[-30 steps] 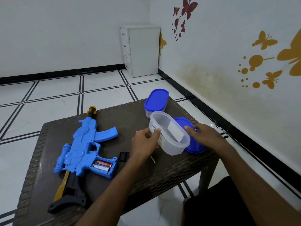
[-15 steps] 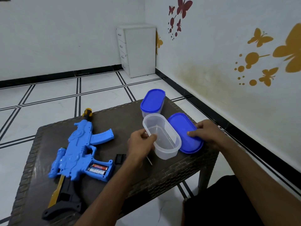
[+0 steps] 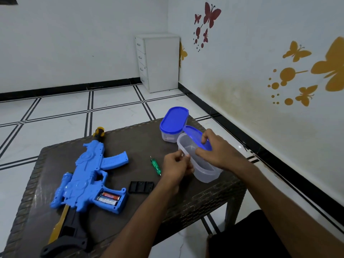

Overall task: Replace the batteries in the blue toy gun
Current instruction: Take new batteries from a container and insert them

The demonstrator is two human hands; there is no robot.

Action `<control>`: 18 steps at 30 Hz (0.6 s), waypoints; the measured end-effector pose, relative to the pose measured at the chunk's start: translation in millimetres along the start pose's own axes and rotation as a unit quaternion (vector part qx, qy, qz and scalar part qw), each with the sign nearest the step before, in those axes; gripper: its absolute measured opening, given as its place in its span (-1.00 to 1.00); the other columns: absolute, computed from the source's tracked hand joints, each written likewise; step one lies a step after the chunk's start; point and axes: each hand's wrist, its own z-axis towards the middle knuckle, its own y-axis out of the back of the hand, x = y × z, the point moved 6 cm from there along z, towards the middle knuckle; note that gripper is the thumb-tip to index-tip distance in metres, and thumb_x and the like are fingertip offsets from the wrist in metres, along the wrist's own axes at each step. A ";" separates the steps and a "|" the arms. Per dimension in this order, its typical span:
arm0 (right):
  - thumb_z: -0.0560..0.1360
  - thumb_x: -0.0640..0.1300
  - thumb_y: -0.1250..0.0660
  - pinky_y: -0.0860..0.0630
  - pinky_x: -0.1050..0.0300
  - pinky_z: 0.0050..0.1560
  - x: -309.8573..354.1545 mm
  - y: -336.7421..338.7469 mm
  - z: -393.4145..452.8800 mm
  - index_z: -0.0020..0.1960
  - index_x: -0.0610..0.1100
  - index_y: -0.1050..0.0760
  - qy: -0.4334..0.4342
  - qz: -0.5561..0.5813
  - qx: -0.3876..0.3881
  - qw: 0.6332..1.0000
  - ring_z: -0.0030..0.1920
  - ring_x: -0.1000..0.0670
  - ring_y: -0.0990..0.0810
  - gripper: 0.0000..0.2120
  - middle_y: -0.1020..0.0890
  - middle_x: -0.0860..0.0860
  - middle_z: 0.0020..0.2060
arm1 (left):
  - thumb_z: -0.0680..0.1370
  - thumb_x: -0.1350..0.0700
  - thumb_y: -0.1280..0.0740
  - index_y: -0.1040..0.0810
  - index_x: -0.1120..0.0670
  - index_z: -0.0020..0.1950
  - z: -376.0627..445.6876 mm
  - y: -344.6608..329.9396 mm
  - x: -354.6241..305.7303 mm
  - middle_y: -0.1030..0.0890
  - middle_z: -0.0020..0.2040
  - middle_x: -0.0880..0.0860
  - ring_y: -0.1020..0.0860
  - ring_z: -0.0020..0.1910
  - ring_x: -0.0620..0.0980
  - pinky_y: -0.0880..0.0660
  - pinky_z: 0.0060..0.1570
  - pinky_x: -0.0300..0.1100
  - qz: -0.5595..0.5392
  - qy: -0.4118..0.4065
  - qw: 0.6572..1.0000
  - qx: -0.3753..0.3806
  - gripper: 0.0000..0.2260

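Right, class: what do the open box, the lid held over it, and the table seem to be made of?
Clear oval open box: seemingly translucent plastic, since the table shows through its walls. Blue oval lid, held by the right hand: likely opaque glossy plastic, with a bright sheen. Dark brown table: a woven, wicker-like pattern on its edge, probably moulded plastic or rattan; the view cannot settle which.

Both your forearms reached forward, converging mid-frame. Your left hand was fingers curled, knuckles up, gripping the near rim of the clear tub. Your right hand sat just beside it, slightly higher, fingers curled, pinching the blue lid.
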 end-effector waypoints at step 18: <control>0.51 0.35 -0.20 -0.37 -0.13 0.40 -5.4 -25.6 -7.4 0.54 0.18 -0.19 0.026 -0.216 0.023 0.976 0.45 -0.19 -0.32 -0.34 -0.28 -0.21 0.49 | 0.58 0.13 -0.35 -0.65 0.20 0.00 42.4 18.7 -27.0 -0.67 -0.07 0.15 -0.67 -0.10 0.11 -0.65 -0.12 0.01 0.030 -0.008 0.992 -0.121 -0.85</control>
